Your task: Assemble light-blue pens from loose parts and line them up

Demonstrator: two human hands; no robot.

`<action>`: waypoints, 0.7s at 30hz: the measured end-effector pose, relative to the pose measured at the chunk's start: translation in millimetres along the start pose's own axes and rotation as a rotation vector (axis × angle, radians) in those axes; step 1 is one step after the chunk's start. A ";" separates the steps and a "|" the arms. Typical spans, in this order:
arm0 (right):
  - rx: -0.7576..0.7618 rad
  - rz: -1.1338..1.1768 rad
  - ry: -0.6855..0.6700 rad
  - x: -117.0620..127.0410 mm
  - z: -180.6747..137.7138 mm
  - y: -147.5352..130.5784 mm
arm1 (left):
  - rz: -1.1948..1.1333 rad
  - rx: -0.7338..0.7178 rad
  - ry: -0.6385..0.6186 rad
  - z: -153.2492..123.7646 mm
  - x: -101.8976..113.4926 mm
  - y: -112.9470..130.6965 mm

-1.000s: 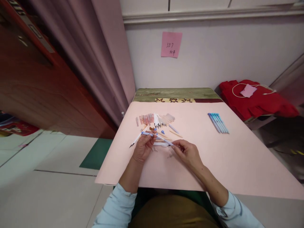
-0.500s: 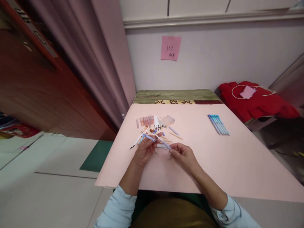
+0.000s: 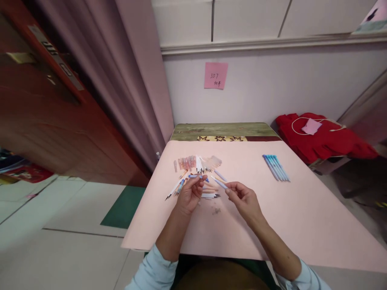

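Observation:
My left hand (image 3: 190, 194) is closed round a short blue-violet pen barrel (image 3: 195, 176), held crosswise between thumb and fingers. Between thumb and fingertips, my right hand (image 3: 243, 199) pinches a slim lavender pen part (image 3: 220, 183) with a pale tip pointing up and left. A gap separates the two pieces. Beneath and just beyond the hands lie loose pen parts: white refills with dark tips (image 3: 211, 195), more white refills (image 3: 200, 164), orange-pink printed tubes (image 3: 187, 162), translucent pieces (image 3: 215, 161) and a lavender barrel (image 3: 220, 175).
A row of blue-lavender pens (image 3: 275, 168) lies at the right of the pink-covered table (image 3: 290, 217). A red cloth (image 3: 317, 141) with a white cord sits beyond the right edge. On the wall is a pink note (image 3: 215, 75). A curtain and wooden door stand at left.
My hands have moved apart, the right one shifting rightward with the lavender part. The left-hand barrel has turned more level. The whole view has tilted up slightly.

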State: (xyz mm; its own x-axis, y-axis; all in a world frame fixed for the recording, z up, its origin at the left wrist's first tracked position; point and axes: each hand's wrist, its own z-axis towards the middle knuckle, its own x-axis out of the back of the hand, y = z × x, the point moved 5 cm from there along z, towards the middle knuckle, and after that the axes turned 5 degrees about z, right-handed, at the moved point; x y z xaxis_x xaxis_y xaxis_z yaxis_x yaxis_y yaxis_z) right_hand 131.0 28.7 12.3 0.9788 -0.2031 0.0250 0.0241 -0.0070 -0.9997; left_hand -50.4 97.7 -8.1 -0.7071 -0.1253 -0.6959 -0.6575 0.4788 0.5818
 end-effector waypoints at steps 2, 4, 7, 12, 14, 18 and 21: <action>0.081 -0.141 0.030 3.4 0.4 -10.8 | -0.029 0.023 -0.003 -1.5 -10.2 -1.1; 0.161 -0.255 0.055 5.2 0.9 -22.5 | -0.051 0.048 -0.014 -2.0 -19.3 -2.3; 0.269 -0.380 0.091 6.8 3.2 -37.7 | -0.042 0.056 -0.040 0.2 -29.3 -3.7; 0.380 -0.545 0.108 11.3 9.5 -48.7 | 0.057 0.024 -0.046 8.3 -35.0 -6.9; 0.400 -0.580 0.105 14.0 11.5 -49.4 | 0.085 0.014 -0.027 10.8 -35.2 -8.4; 0.398 -0.615 0.094 17.1 13.9 -47.3 | 0.101 0.040 -0.015 13.2 -36.9 -12.6; 0.400 -0.636 0.085 16.4 15.0 -45.4 | 0.118 0.065 -0.054 12.9 -40.2 -14.9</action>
State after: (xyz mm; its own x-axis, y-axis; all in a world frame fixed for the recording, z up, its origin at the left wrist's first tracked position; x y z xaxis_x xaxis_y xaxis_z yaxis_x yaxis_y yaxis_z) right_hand 149.1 40.4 58.1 0.7333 -0.3535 0.5809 0.6666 0.2050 -0.7167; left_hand -8.8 106.9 5.7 -0.7620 -0.0186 -0.6473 -0.5514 0.5427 0.6336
